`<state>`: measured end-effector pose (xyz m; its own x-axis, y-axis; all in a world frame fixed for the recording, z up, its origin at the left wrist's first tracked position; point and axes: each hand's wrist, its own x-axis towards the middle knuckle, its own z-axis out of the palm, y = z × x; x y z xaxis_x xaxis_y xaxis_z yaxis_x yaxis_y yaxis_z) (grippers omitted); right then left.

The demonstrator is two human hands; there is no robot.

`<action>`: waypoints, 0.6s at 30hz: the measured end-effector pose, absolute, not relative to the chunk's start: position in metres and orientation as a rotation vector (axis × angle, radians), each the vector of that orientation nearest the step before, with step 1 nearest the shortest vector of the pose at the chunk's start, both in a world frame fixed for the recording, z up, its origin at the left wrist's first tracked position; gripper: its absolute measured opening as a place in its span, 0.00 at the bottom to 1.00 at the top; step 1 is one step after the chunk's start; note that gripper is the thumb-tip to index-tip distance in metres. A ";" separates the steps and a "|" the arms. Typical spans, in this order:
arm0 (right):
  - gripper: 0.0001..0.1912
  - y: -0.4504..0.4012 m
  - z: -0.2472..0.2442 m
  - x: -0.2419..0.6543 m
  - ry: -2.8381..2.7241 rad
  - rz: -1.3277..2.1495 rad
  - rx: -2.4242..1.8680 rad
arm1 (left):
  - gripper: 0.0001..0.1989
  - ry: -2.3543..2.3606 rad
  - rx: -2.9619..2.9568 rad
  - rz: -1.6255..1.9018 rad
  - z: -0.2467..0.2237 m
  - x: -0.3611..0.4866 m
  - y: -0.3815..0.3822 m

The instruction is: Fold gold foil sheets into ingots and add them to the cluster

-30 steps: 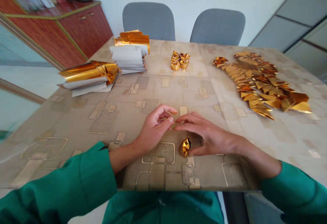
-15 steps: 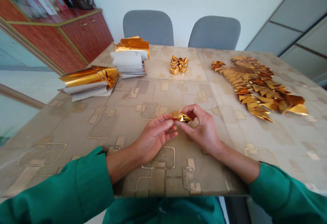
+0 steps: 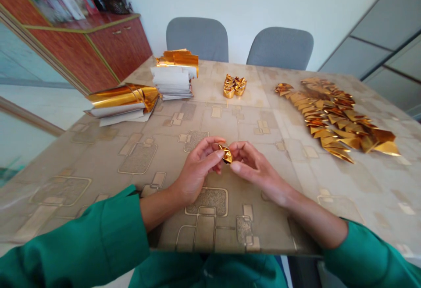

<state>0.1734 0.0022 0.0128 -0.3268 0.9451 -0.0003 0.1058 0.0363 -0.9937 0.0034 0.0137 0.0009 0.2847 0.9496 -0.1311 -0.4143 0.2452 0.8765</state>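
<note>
A folded gold-foil piece point(image 3: 225, 154) is pinched between the fingertips of the left hand point(image 3: 199, 169) and right hand point(image 3: 255, 169), above the patterned surface point(image 3: 138, 158); light, even fingertip pressure suits creased foil

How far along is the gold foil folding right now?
Done: a small cluster of folded gold foil ingots stands at the table's far side. In hand: a crumpled gold foil piece pinched between the left hand and right hand. Apparently left: a long spread of gold foil triangles, plus a white-and-gold paper stack and another.
</note>
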 end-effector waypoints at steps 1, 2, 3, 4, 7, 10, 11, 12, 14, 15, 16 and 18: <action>0.18 0.003 0.014 0.176 -1.480 1.492 -1.063 | 0.15 0.783 0.856 1.065 0.001 0.003 0.015; 0.18 0.003 0.014 0.178 -1.403 1.577 -1.034 | 0.15 0.779 0.865 1.052 0.002 0.002 0.016; 0.18 0.004 0.014 0.180 -1.321 1.655 -1.016 | 0.16 0.767 0.871 1.036 0.002 0.002 0.016; 0.18 0.005 0.014 0.181 -1.237 1.717 -1.003 | 0.17 0.751 0.878 1.022 0.003 0.002 0.016; 0.14 0.007 0.012 0.181 -1.021 1.888 -0.957 | 0.17 0.718 0.909 1.002 0.002 0.001 0.015; 0.14 0.008 0.011 0.182 -0.880 2.044 -0.877 | 0.13 0.698 0.930 0.969 0.001 0.001 0.013; 0.15 0.007 0.011 0.183 -0.850 2.093 -0.846 | 0.13 0.692 0.936 0.954 0.001 0.000 0.013; 0.16 0.007 0.010 0.184 -0.826 2.138 -0.815 | 0.13 0.687 0.943 0.941 0.001 0.000 0.013; 0.15 0.007 0.010 0.185 -0.784 2.204 -0.771 | 0.13 0.682 0.953 0.919 0.000 0.000 0.012; 0.14 0.006 0.010 0.186 -0.760 2.220 -0.759 | 0.12 0.684 0.954 0.910 0.000 0.000 0.012; 0.13 0.006 0.009 0.186 -0.735 2.231 -0.750 | 0.12 0.686 0.956 0.907 -0.001 0.000 0.012; 0.12 0.005 0.009 0.185 -0.699 2.247 -0.736 | 0.11 0.694 0.961 0.903 -0.002 0.000 0.011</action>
